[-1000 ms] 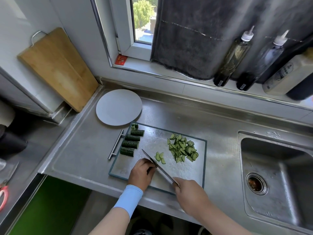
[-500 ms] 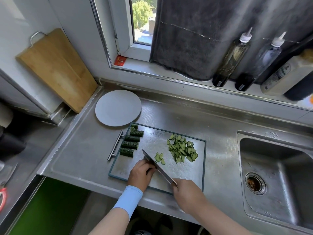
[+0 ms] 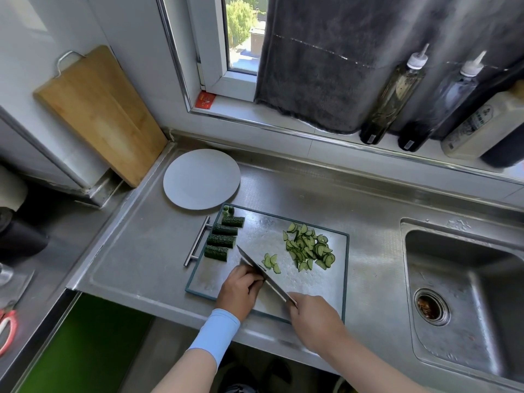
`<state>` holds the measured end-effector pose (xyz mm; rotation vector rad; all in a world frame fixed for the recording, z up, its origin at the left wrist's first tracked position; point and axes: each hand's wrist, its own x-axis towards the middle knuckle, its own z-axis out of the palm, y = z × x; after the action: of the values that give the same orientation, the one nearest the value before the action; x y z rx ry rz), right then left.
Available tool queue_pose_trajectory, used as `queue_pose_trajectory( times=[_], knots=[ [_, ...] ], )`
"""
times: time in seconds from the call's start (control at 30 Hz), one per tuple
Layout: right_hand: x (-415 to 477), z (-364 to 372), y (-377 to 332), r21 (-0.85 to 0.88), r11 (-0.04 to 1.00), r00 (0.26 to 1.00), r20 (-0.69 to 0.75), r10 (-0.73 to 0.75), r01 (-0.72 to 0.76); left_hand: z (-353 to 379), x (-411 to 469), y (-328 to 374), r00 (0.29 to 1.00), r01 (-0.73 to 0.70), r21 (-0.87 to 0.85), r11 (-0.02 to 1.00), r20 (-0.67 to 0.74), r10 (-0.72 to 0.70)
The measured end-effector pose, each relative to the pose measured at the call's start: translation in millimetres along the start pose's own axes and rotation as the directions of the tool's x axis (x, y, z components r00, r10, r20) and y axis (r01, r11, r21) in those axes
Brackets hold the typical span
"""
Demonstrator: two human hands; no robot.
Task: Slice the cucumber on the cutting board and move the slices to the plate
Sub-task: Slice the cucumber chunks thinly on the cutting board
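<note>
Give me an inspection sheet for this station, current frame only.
Surface: steel counter, with the cutting board lying on it beside the sink.
Job's things: four cucumber chunks at the board's left edge; slices piled at its right, a few more by the knife; plate behind the board, no slices on it.
Clutter: wooden board leaning in the corner; red-handled scissors at far left.
Grippers: right hand grips the knife handle; left hand is curled against the blade, and what it steadies is hidden.
Cables: nothing seen.
Surroundings: window, dark cloth, bottles on the sill.
</note>
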<state>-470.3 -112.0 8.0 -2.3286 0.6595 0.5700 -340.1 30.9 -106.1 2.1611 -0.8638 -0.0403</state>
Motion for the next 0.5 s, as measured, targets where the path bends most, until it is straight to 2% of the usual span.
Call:
queue_pose_trajectory(
  times=[0.23, 0.37, 0.5],
  knots=[
    [-16.3, 2.4, 11.8, -0.049, 0.999, 0.998, -0.058, -0.026, 0.023, -2.1, -0.6, -0.3, 1.000, -0.002, 0.029, 1.000, 0.008, 0.002],
    [-18.3, 0.9, 9.4, -0.054, 0.998, 0.999, -0.042, -0.024, 0.022, -3.6, 0.1, 2.0, 1.000, -0.011, 0.034, 0.999, 0.002, 0.011],
    [-11.0, 0.3, 2.2, 0.021, 1.000, 1.000, 0.014, 0.007, -0.007, -3.7, -0.8, 3.4, 1.000, 0.011, 0.009, 1.000, 0.005, -0.011]
  ],
)
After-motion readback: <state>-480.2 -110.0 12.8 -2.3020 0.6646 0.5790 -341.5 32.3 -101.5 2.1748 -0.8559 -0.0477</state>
